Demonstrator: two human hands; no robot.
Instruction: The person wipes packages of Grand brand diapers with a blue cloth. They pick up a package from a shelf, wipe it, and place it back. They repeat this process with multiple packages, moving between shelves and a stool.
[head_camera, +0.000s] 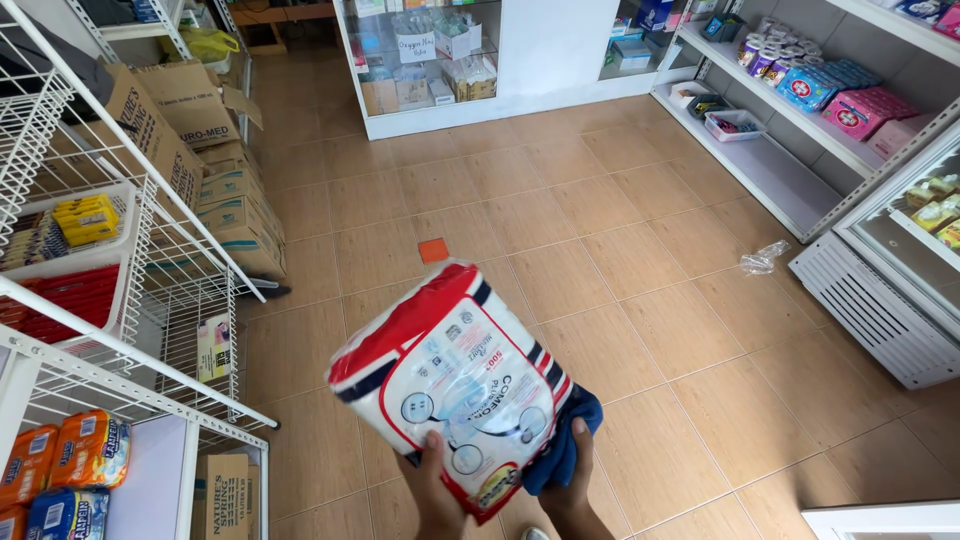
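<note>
Tan floor tiles (600, 250), smooth and square with pale grout lines, are spreading across a small shop, and they are taking up most of the view. White wire racks (120, 300) are standing on the left, thin-barred and open, with cardboard boxes (215, 190) stacked behind them and soft orange and blue packets (70, 470) lying on the lowest shelf. A white shelf unit (800, 130) is running along the right wall, carrying small boxes and rolls, and a glass-fronted cabinet (430, 60) is standing at the back.

Low in the middle, a person is holding up a large plastic pack (455, 385), pillow-shaped and glossy, white with red and dark blue bands, well above the floor and tilted to the left. The left hand (435, 495) is closing its grip around the pack's lower edge, thumb pressing the front. The right hand (570, 480) is curling its grip against the pack's right side and is also pinching a dark blue cloth (560, 440), soft and bunched, between palm and pack. How tightly the right fingers are wrapping is hard to say, since the cloth is hiding them.

Judging from this, the pack is being carried or wiped, and any next move is calling for a firm two-handed hold, as the film looks slippery.

Smaller still, an orange square (433, 250) is lying flat on the tiles, and a crumpled clear wrapper (762, 260) is sitting near the right shelf.
</note>
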